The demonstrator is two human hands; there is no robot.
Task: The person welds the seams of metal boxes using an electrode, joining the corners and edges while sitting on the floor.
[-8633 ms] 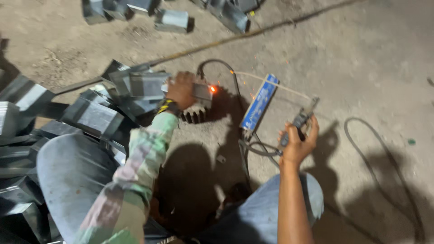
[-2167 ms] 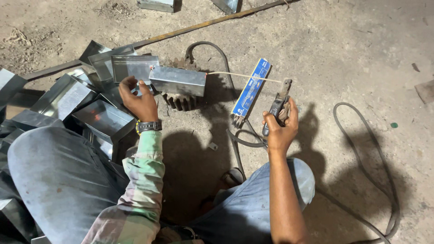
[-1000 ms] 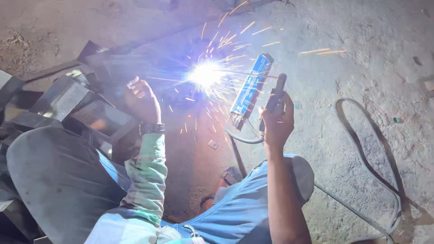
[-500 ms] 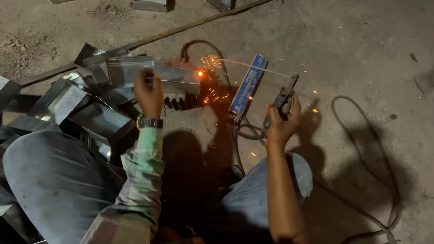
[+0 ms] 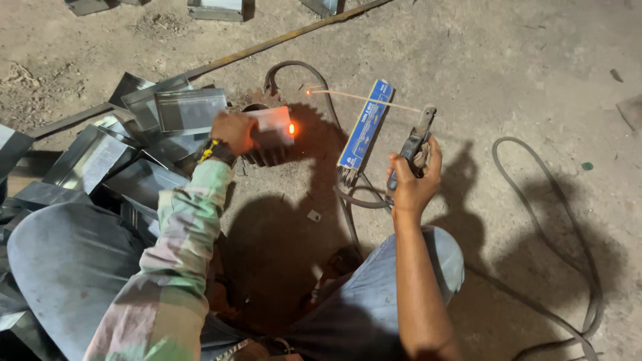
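Far left: heap of folded sheet-metal boxes [image 5: 100, 157], grey, stacked loosely on the dirt floor [image 5: 521, 60], some overlapping the person's jeans-clad knee. A long thin metal bar [image 5: 267, 45] runs diagonally across the floor behind the heap, w/ a few more boxes beyond it at top edge. Left hand [image 5: 232, 130], wristwatch w/ yellow detail on the wrist, sleeve in pale plaid, is laid on top of one metal box [image 5: 273, 127]; grip closed on that box's near end, pressing it down onto a dark ribbed block [image 5: 264, 157] beneath. Box sits centre-left, just right of the heap; a small orange-glowing spot shows on its right end. Next right: a blue electrode packet [image 5: 364, 126] lies on the floor, tilted, rods poking out its lower end. A black cable [image 5: 314, 73] loops behind box and packet. Right hand [image 5: 413, 177] has its grip closed round an electrode holder [image 5: 411, 144], held upright near the packet; a thin welding rod [image 5: 364, 100] sticks out leftwards from it, tip glowing, apart from the box, above and just right of it. Far right: another cable [image 5: 555, 220] curves over the floor.
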